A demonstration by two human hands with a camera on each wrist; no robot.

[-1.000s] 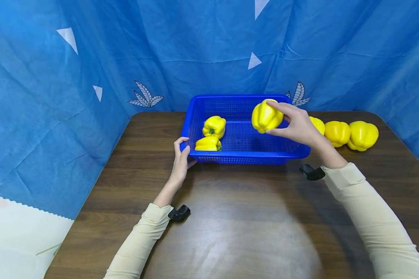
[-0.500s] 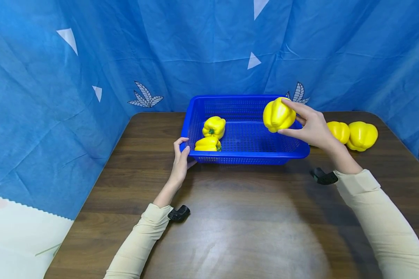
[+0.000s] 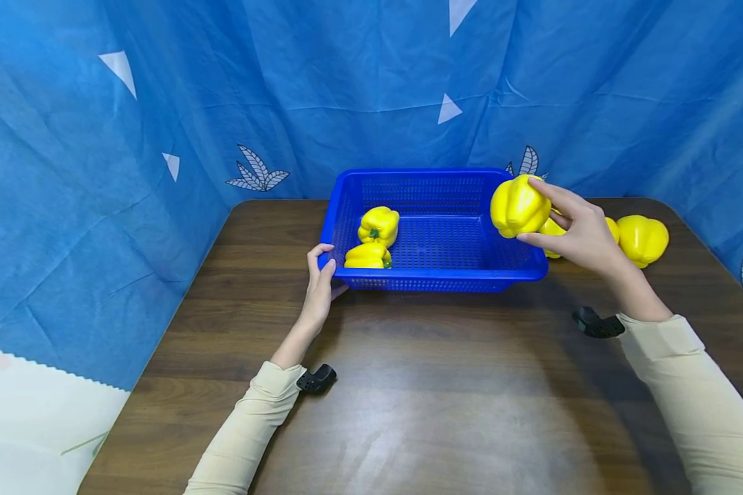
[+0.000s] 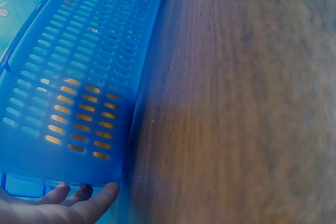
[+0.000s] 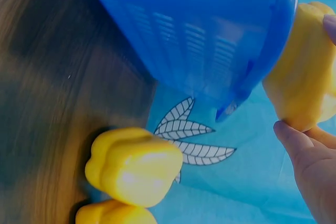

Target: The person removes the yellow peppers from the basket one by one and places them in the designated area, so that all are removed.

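Note:
My right hand [image 3: 578, 230] pinches a yellow bell pepper [image 3: 520, 206] between thumb and fingers, raised over the right end of the blue basket [image 3: 433, 273]. In the right wrist view that pepper [image 5: 302, 66] shows beside the basket's rim. My left hand [image 3: 318, 292] grips the basket's near left corner; in the left wrist view its fingers [image 4: 107, 195] lie against the basket's end. Inside the basket, at the left, are two more yellow peppers, one [image 3: 379, 225] behind the other [image 3: 368, 256].
Right of the basket, a row of yellow peppers sits on the wooden table [image 3: 408, 385], the rightmost pepper [image 3: 642, 240] in full view and others partly behind my right hand. A blue curtain [image 3: 371, 82] hangs behind the table.
My right hand has moved right with the pepper, from over the basket's inside to its right end. The left hand and the basket have stayed put.

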